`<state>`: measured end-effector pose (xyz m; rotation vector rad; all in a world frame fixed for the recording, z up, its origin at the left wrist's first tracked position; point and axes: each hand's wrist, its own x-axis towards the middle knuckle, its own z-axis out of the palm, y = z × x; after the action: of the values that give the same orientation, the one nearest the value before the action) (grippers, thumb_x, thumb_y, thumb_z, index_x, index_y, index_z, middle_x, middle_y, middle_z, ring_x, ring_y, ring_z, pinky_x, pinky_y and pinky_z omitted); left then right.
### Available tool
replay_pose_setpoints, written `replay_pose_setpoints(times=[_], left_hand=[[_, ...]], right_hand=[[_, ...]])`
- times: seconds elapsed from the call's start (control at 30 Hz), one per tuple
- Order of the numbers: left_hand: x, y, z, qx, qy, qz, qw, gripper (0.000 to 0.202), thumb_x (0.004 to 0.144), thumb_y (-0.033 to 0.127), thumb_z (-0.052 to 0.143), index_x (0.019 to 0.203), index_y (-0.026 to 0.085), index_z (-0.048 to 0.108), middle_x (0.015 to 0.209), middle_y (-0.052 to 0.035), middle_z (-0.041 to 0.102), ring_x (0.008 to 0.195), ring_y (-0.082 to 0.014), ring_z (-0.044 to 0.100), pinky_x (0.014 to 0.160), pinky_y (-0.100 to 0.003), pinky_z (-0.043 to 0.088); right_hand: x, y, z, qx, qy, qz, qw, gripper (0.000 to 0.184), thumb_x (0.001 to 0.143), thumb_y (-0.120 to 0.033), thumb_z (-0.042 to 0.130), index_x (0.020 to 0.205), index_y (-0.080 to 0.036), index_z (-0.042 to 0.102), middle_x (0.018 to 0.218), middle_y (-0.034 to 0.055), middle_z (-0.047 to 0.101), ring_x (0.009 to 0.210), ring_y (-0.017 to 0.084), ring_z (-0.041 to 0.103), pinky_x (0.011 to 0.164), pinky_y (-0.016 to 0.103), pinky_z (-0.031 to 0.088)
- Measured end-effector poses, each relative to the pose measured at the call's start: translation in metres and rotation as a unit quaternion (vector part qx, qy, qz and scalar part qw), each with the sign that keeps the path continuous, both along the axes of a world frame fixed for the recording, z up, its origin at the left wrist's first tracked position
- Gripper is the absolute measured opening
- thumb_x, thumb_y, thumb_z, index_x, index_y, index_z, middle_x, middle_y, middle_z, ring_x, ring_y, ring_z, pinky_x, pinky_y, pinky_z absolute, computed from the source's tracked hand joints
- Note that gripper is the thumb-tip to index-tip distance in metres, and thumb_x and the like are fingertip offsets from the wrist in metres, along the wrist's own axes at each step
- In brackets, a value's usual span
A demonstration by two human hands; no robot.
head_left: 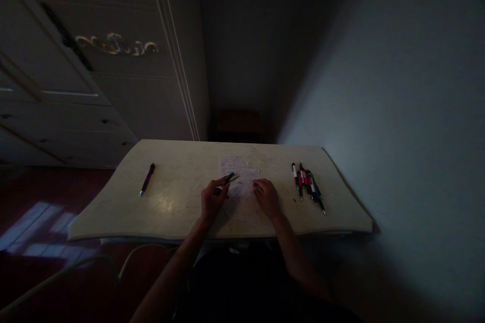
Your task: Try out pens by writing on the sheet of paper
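Observation:
My left hand [212,198] is closed round a dark pen [229,178] whose tip points up and right over a sheet of paper [239,171] covered in scribbles. My right hand [267,197] rests on the right part of the same sheet, fingers curled; something small and thin seems to lie under its fingertips, but the dim light hides what it is. Both hands sit near the middle of a pale table [182,197].
A single pen [147,179] lies alone on the table's left side. Several pens [307,185] lie in a row on the right. A cabinet [94,60] stands behind on the left, a plain wall [397,111] on the right. The room is dark.

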<state>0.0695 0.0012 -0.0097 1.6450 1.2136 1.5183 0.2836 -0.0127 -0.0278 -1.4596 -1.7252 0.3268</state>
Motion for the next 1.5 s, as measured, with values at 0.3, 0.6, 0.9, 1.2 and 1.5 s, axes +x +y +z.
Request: replay_pose_setpoints(times=[0.3, 0.6, 0.9, 1.2, 1.5], left_hand=[[0.0, -0.003, -0.001, -0.04, -0.043, -0.017, 0.998, 0.029, 0.084, 0.038, 0.064, 0.08, 0.019, 0.043, 0.11, -0.0152, 0.072, 0.053, -0.0152, 0.07, 0.04, -0.022, 0.053], [0.001, 0.0, -0.001, -0.001, -0.043, -0.013, 0.999, 0.025, 0.085, 0.036, 0.065, 0.082, 0.018, 0.049, 0.107, -0.0144, 0.072, 0.089, -0.0231, 0.073, 0.069, -0.035, 0.062], [-0.002, 0.004, -0.006, 0.004, -0.053, -0.035, 0.998, 0.026, 0.082, 0.035, 0.069, 0.097, 0.017, 0.057, 0.104, -0.0127, 0.072, 0.093, -0.023, 0.072, 0.082, -0.039, 0.06], [-0.002, 0.004, -0.005, -0.001, -0.037, -0.034, 0.999, 0.018, 0.082, 0.03, 0.069, 0.094, 0.018, 0.063, 0.09, -0.0075, 0.075, 0.085, -0.0209, 0.073, 0.076, -0.034, 0.061], [-0.005, 0.006, -0.018, 0.004, -0.012, -0.039, 0.999, 0.009, 0.081, 0.025, 0.07, 0.086, 0.018, 0.066, 0.086, -0.0064, 0.075, 0.082, -0.0206, 0.073, 0.074, -0.032, 0.059]], right_hand=[[0.001, 0.0, 0.0, 0.001, 0.003, 0.004, 1.0, 0.026, 0.088, -0.022, 0.051, 0.107, -0.022, 0.069, 0.101, 0.0091, 0.068, 0.098, 0.024, 0.06, 0.09, 0.04, 0.049], [0.002, 0.0, -0.001, -0.003, 0.012, 0.005, 1.0, 0.026, 0.088, -0.022, 0.051, 0.107, -0.021, 0.069, 0.103, 0.0096, 0.067, 0.099, 0.024, 0.059, 0.091, 0.041, 0.048], [0.002, -0.001, -0.002, -0.001, 0.021, 0.007, 1.0, 0.026, 0.089, -0.023, 0.052, 0.107, -0.02, 0.069, 0.101, 0.0101, 0.067, 0.099, 0.024, 0.06, 0.091, 0.041, 0.048], [0.002, -0.001, -0.002, -0.001, 0.03, 0.008, 1.0, 0.025, 0.089, -0.023, 0.052, 0.107, -0.021, 0.07, 0.102, 0.0095, 0.068, 0.098, 0.024, 0.061, 0.091, 0.041, 0.048], [0.002, 0.0, -0.003, 0.003, 0.029, 0.008, 1.0, 0.024, 0.087, -0.024, 0.054, 0.106, -0.022, 0.07, 0.102, 0.0093, 0.068, 0.097, 0.024, 0.061, 0.09, 0.041, 0.049]])
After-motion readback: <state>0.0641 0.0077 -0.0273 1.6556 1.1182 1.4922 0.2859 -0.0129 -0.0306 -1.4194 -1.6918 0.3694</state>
